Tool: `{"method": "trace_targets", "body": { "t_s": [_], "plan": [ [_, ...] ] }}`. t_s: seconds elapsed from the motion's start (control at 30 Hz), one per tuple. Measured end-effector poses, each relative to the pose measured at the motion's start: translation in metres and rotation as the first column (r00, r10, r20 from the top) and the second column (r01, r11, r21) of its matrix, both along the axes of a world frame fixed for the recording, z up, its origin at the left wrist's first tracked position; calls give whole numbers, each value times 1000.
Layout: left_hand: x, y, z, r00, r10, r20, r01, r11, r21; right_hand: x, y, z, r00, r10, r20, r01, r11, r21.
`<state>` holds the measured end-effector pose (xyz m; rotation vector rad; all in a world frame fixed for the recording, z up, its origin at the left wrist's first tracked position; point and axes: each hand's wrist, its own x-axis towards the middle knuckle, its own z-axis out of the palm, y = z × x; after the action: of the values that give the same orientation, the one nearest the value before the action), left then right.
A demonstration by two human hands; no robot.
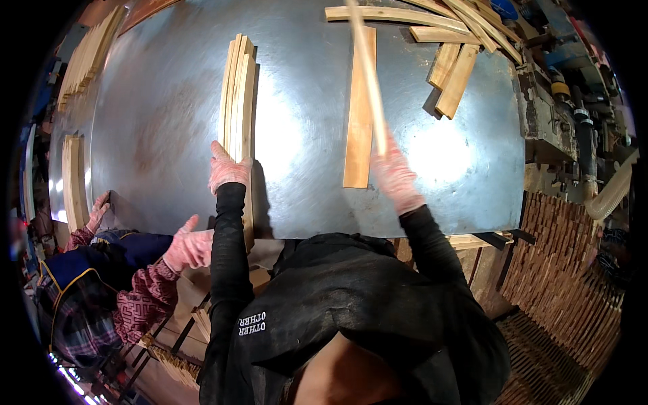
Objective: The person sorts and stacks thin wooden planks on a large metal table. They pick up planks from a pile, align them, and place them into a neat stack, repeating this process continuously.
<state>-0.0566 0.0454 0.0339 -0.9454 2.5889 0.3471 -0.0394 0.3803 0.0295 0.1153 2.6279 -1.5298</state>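
My left hand [229,169], in a pink and white work glove, wraps round a bundle of pale wooden strips [237,94]. The strips lie side by side on the metal table, and their near end reaches past its front edge. In my gloved right hand [395,179] is another wooden strip [366,74], raised at a slant and partly smeared by motion. Beneath and to the left of that strip, a flat wooden board [358,135] rests on the table.
The shiny metal table [304,196] spans the view. Loose wooden pieces [459,74] lie at its far right. At left, a co-worker's gloved hands [189,246] are near more strips [74,179]. Machinery [540,101] and stacked wood [560,270] stand at right.
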Motion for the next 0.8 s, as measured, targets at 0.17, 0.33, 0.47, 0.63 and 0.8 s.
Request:
{"method": "trace_targets", "body": {
  "t_s": [0.17, 0.33, 0.47, 0.63, 0.8],
  "plan": [
    [9, -17, -21, 991, -30, -128, 44, 992, 115, 30, -141, -42, 921, 378, 95, -390, 901, 189],
    [8, 6, -9, 997, -38, -63, 42, 997, 60, -8, -181, -1, 515, 702, 491, -830, 552, 81],
    [26, 20, 0, 876, -296, -382, 205, 944, -260, -36, -98, -22, 999, 25, 46, -51, 656, 753],
    [25, 92, -1, 639, 105, -762, 468, 733, 493, -62, -30, -41, 936, -150, 320, 56, 957, 286],
    [15, 154, -61, 899, 87, 430, -333, -503, 798, -53, -4, -22, 949, 123, 291, 59, 834, -548]
  ]
}}
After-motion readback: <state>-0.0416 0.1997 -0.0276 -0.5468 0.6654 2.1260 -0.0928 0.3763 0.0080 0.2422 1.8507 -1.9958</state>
